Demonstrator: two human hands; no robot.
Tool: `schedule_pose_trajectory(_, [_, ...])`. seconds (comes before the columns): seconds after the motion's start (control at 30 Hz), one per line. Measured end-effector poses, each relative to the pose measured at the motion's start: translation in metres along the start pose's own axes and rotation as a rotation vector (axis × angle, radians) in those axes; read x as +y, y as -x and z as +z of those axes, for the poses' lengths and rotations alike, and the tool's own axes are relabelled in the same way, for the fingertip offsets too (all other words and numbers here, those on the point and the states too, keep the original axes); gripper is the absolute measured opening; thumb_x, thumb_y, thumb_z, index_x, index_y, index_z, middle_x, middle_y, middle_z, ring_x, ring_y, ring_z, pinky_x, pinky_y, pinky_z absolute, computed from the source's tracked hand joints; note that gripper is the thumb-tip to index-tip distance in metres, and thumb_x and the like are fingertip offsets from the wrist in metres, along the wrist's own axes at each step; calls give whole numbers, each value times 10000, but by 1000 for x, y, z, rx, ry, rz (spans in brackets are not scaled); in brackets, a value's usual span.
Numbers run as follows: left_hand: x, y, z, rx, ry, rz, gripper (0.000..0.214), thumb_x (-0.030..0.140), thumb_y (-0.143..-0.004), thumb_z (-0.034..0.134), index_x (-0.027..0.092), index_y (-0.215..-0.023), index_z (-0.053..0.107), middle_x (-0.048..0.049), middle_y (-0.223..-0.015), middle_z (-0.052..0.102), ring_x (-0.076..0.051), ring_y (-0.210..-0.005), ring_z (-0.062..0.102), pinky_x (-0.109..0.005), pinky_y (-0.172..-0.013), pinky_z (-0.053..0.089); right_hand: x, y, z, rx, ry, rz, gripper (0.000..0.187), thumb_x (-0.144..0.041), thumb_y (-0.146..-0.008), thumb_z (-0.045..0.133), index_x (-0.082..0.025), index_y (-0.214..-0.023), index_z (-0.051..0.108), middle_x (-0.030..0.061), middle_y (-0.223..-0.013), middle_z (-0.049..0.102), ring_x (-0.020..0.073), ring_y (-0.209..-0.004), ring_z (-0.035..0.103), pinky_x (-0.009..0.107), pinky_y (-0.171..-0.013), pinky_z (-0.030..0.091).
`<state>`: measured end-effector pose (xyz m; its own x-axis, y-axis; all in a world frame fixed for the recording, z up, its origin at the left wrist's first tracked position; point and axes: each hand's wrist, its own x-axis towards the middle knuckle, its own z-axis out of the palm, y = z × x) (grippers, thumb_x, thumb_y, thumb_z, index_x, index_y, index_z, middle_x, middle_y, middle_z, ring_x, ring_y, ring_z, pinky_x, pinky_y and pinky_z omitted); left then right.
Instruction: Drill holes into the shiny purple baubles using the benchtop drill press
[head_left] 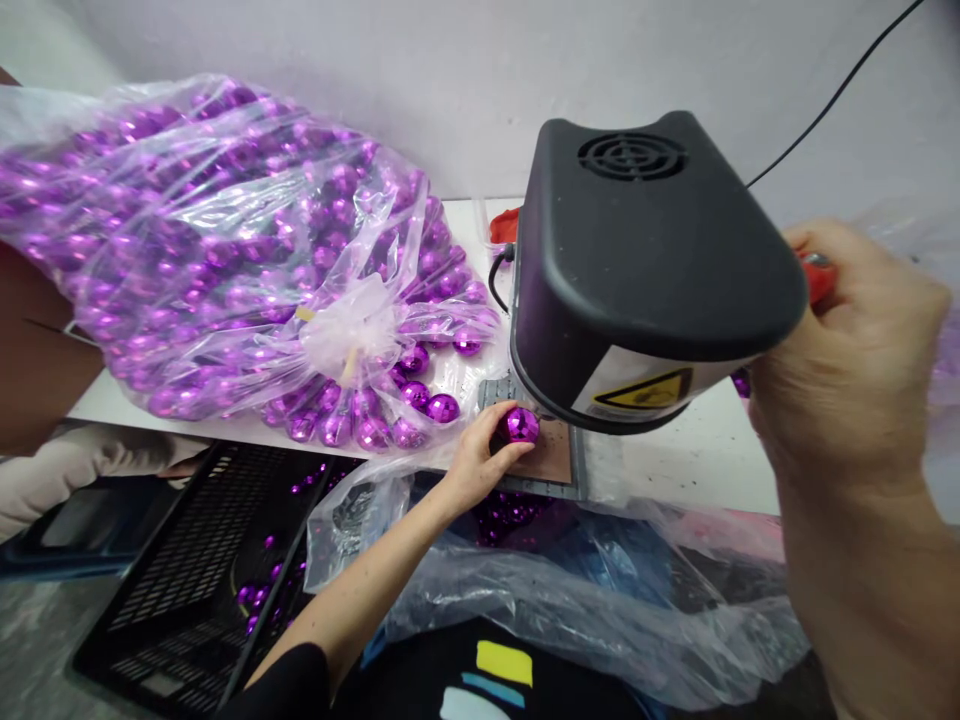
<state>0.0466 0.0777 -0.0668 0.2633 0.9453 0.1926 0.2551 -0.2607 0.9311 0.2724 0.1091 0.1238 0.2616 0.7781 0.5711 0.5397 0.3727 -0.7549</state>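
Note:
My left hand [478, 458] pinches a shiny purple mirror-faceted ball [523, 425] between thumb and fingers. It holds the ball over a brown plate [551, 455] on the base, by the lower edge of a black machine [660, 240] with a vent on top and a yellow warning label. The machine's body hides what lies directly beneath it. On its right side, my right hand [847, 350] is wrapped round a red handle [819, 275], whose end shows past the fingers. Several loose purple balls [442, 408] lie on the white table left of my left hand.
A big tied clear plastic bag [225, 230] full of purple balls fills the table's left side. Below stands a black crate [172, 570] with some purple balls. Clear plastic sheeting [540, 590] drapes along the front edge. Another person's leg [90, 455] shows at far left.

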Motion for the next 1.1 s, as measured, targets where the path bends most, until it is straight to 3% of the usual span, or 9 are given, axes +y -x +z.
schedule_pose_trajectory(0.2, [0, -6, 12, -2, -139, 105, 420, 292, -856, 742, 216, -1250, 620, -123, -1275, 633, -284, -1182, 611, -465, -1036, 502, -3, 2, 1, 0, -2, 18, 371, -478, -835, 674, -126, -764, 583, -69, -530, 348, -27, -439, 299, 111, -404, 265])
schedule_pose_trajectory(0.5, [-6, -7, 21, -56, -149, 26, 414, 367, -846, 741, 236, -1226, 641, -106, -1240, 679, -315, -1238, 591, -549, -1103, 441, -3, 2, -1, 1, -10, 3, 316, -428, -829, 695, -131, -750, 620, -36, -611, 432, -18, -570, 395, 124, -498, 294])
schedule_pose_trajectory(0.7, [-3, -6, 19, -44, -108, 9, 482, 392, -807, 779, 230, -1235, 627, -115, -1250, 694, -331, -1254, 589, -591, -1144, 399, -3, 8, 1, 49, 2, -24, 306, -447, -862, 659, -147, -801, 656, -40, -602, 435, -10, -564, 382, 175, -516, 285])
schedule_pose_trajectory(0.8, [-3, -5, 20, -26, -105, 0, 486, 387, -780, 802, 236, -1210, 634, -99, -1228, 700, -326, -1240, 594, -585, -1156, 396, -6, 24, -3, 123, 136, -124, 319, -459, -901, 609, -162, -795, 654, -36, -638, 503, -8, -586, 408, 192, -550, 311])
schedule_pose_trajectory(0.9, [-6, -4, 22, -2, -54, -2, 518, 407, -778, 804, 234, -1233, 625, -103, -1221, 699, -326, -1224, 603, -574, -1125, 443, -5, 52, -12, 153, 241, -227, 175, -359, -880, 648, -193, -845, 690, -30, -694, 576, 7, -602, 448, 213, -562, 342])
schedule_pose_trajectory(1.0, [-9, -3, 23, 10, 1, -19, 543, 437, -768, 812, 235, -1238, 630, -111, -1205, 705, -339, -1217, 606, -584, -1089, 475, -1, 81, -22, 90, 285, -260, 141, -265, -841, 670, -218, -970, 703, -17, -732, 613, 45, -611, 499, 245, -561, 378])
schedule_pose_trajectory(1.1, [-7, -4, 22, 4, 14, -21, 506, 443, -759, 819, 244, -1197, 660, -109, -1177, 714, -351, -1225, 600, -596, -1088, 474, 2, 101, -27, -81, 272, -249, 177, -184, -822, 657, -200, -998, 654, -9, -769, 623, 59, -642, 556, 225, -539, 416])
